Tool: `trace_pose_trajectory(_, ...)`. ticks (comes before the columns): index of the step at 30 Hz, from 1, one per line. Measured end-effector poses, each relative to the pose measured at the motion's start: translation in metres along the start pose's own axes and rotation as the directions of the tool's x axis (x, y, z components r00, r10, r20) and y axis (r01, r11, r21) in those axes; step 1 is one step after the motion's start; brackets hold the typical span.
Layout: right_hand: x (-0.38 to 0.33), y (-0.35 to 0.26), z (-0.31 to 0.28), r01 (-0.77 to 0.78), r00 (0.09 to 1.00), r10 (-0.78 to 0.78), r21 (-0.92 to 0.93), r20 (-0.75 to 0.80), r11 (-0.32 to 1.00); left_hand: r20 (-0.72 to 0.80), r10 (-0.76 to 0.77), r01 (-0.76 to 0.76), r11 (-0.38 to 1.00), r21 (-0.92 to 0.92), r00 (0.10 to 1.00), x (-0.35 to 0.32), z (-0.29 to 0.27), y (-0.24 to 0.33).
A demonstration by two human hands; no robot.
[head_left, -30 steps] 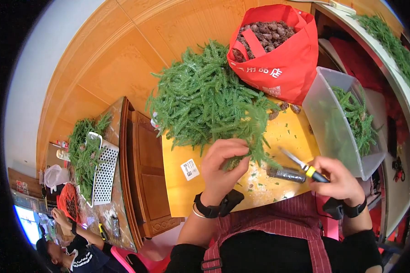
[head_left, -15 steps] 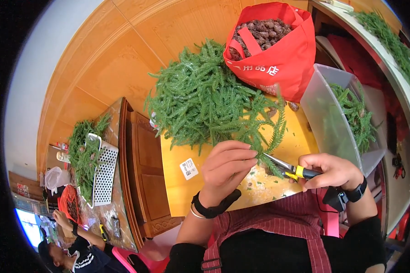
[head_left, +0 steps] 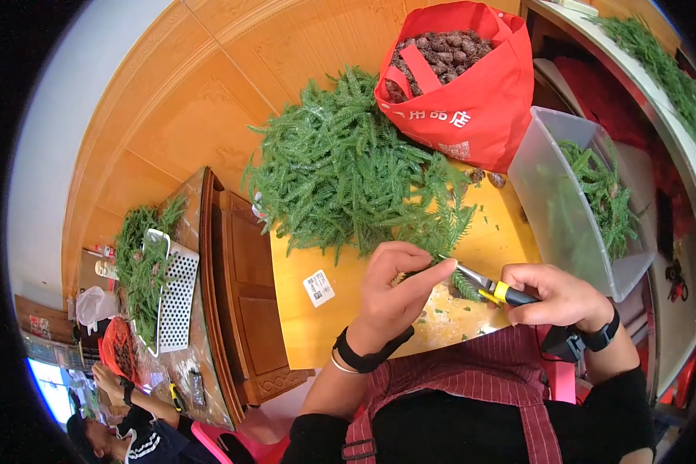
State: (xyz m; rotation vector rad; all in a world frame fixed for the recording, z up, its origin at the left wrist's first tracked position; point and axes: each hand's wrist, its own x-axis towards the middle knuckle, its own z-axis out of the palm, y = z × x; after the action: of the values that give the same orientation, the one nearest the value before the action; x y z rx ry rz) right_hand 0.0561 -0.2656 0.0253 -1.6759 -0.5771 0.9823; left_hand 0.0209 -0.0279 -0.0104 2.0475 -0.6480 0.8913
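My right hand (head_left: 558,295) is wrapped round long-nosed pliers (head_left: 512,293) with yellow and black handles. Their narrow jaws point left, up to the fingertips of my left hand (head_left: 390,288). Those fingers are pinched on a green artificial pine sprig (head_left: 450,224), its needles fanning out beyond them. Exactly where the jaws meet the stem is hidden behind my left fingers. Just behind my hands rises a large heap of pine sprigs (head_left: 336,166) on the yellow tabletop (head_left: 309,329).
A red bag (head_left: 464,108) full of pine cones stands at the back. Right of it is a clear plastic bin (head_left: 572,209) holding greenery. On a left-hand table sits a white perforated basket (head_left: 179,294), with greenery beside it. A co-worker (head_left: 143,433) sits at lower left.
My left hand has shifted right, its index finger now reaching to the pliers' tips. The sprig's upper branches have dropped lower. My right hand has stayed nearly in place with the pliers.
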Motion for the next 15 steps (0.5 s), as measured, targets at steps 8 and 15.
trace_pose_trajectory(8,0.0,0.0051,-0.0001,-0.129,0.984,0.071,0.374,0.165,0.918,0.034,0.024,-0.023,0.999,-0.049,0.999,-0.0004,-0.0019,-0.0036)
trace_pose_trajectory(15,-0.0007,0.0077,-0.0021,-0.124,0.983,0.061,0.373,0.175,0.92,0.05,0.009,-0.003,0.994,-0.11,0.999,0.001,-0.0049,-0.0049)
